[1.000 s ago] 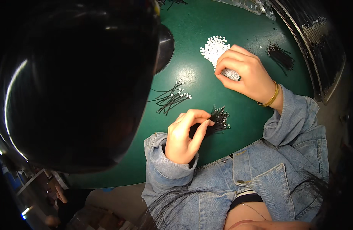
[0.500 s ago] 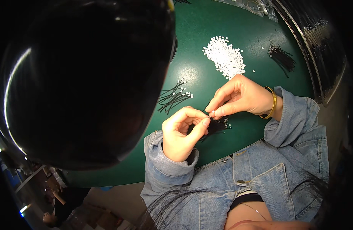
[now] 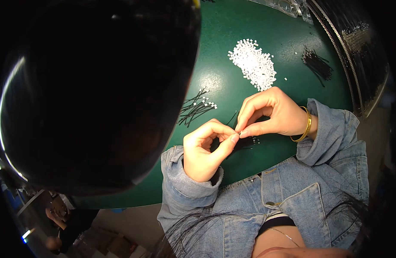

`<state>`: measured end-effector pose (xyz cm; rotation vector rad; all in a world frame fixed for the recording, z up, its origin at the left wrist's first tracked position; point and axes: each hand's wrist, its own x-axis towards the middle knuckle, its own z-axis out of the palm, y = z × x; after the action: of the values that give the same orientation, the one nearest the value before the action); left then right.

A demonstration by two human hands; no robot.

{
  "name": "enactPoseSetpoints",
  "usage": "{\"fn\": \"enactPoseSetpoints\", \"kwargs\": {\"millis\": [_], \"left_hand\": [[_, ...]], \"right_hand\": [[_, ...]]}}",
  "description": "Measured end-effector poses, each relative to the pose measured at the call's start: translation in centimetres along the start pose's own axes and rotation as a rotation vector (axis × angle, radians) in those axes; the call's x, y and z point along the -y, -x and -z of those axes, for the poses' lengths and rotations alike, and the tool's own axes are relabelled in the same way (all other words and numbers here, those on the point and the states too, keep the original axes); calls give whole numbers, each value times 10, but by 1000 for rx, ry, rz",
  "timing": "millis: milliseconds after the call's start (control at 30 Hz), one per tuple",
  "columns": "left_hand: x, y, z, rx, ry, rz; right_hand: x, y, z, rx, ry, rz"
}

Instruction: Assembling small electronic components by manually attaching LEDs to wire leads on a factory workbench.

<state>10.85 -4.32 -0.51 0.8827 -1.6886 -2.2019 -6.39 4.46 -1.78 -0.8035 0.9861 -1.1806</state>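
Note:
Just above the green tabletop, my left hand (image 3: 206,148) and my right hand (image 3: 273,115) meet fingertip to fingertip. My left thumb and index finger pinch what looks like the end of a thin black wire, mostly hidden by the fingers. The right thumb and index finger close on a small white connector housing, barely visible between them. Beneath both hands lies a bunch of black wires (image 3: 244,144) with small metal ends. To the left sits a group of black wires (image 3: 197,112) with white housings on their tips.
A heap of loose white housings (image 3: 254,64) lies beyond my hands on the green table (image 3: 219,26). Farther right is another black wire bundle (image 3: 317,64). Clear plastic bags (image 3: 288,6) lie at the far edge. A large dark rounded object (image 3: 99,99) blocks the left side.
My right fingertips have moved slightly nearer to me, against the left fingertips. The white housing, visible between them before, is now mostly covered. The left hand has barely moved.

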Motion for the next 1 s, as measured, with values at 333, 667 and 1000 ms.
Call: {"fn": "enactPoseSetpoints", "kwargs": {"millis": [333,667,1000], "left_hand": [[1,2,-1,-27,-5,32],[3,1,2,51,122,-22],[7,3,-4,-41,9,-21]], "right_hand": [[-2,0,-1,-20,344,226],[-3,0,-3,-68,178,168],[-8,0,-3,-108,445,346]]}}
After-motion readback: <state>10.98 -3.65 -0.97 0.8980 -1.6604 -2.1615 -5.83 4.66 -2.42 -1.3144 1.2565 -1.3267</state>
